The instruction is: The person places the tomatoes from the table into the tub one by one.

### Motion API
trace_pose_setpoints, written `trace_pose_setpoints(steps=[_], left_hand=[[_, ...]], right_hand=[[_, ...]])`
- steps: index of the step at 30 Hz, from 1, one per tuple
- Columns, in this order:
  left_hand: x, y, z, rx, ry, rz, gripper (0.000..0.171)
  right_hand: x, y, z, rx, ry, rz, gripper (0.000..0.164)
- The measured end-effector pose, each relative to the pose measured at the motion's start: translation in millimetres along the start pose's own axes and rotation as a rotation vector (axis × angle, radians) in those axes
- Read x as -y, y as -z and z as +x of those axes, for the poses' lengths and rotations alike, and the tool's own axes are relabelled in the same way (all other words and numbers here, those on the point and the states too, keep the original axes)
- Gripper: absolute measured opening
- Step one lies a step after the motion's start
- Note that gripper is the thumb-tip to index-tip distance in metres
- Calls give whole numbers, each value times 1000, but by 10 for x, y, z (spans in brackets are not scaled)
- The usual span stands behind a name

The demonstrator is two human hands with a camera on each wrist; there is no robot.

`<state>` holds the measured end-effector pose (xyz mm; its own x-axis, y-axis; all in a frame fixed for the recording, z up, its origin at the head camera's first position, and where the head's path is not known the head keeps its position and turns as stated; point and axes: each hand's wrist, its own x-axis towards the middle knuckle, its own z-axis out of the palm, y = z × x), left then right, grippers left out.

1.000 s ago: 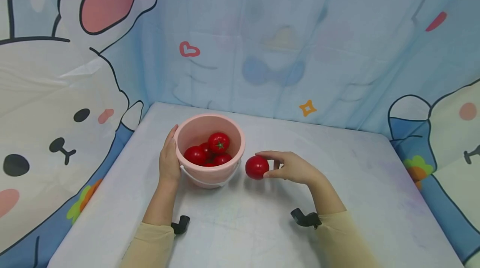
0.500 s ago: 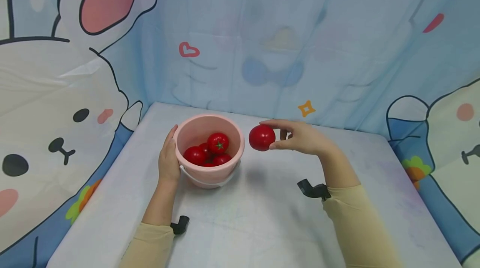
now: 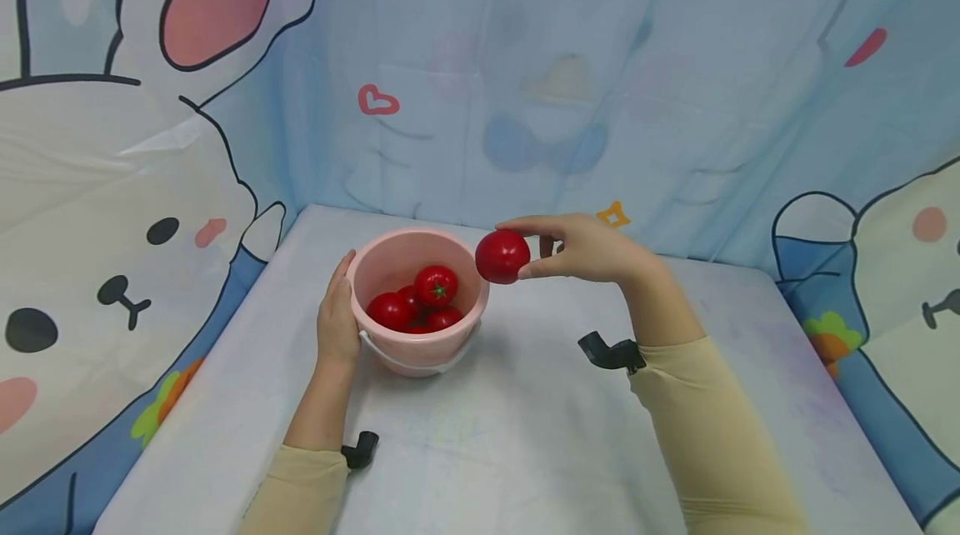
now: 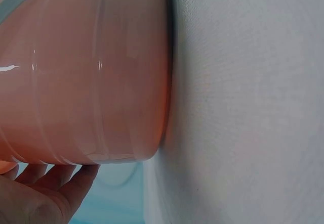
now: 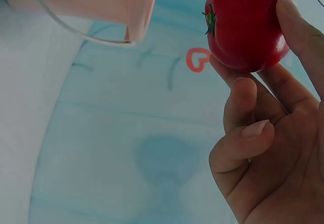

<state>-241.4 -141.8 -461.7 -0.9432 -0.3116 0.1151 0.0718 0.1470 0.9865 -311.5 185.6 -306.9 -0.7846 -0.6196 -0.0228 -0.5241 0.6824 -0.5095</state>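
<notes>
A pink bucket point(image 3: 420, 352) with a white handle stands upright on the table, several red tomatoes point(image 3: 390, 311) inside it. My left hand point(image 3: 339, 327) rests against the bucket's left side. In the left wrist view its fingers point(image 4: 78, 186) lie fairly straight along the bucket wall. Up by the right side of the bucket's rim, my right hand point(image 3: 585, 247) pinches another tomato point(image 3: 502, 257) between thumb and fingertips, raised above the table. The right wrist view shows this tomato's green stem end point(image 5: 209, 19) turned toward the bucket, with the other fingers curled below it.
The table point(image 3: 480, 452) has a white cover. Blue cloth point(image 3: 450, 35) with cartoon bears and rabbits hangs behind it and on both sides. A black camera mount point(image 3: 611, 352) sits on the right wrist, and a similar mount point(image 3: 361, 450) on the left.
My right hand has lifted the tomato from low beside the bucket up to rim height, then shifted it left toward the rim. The left hand and bucket stay in place.
</notes>
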Motion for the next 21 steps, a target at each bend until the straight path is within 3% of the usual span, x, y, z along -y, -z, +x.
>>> trace_pose_setpoints(steps=[11,21], left_hand=[[2,7,8,4,-12,-5,44],[3,8,6,7,6,-7,43]], right_hand=[[315,-41,460,114,38,9,56],[591,-238,909,256,40,-21,56]])
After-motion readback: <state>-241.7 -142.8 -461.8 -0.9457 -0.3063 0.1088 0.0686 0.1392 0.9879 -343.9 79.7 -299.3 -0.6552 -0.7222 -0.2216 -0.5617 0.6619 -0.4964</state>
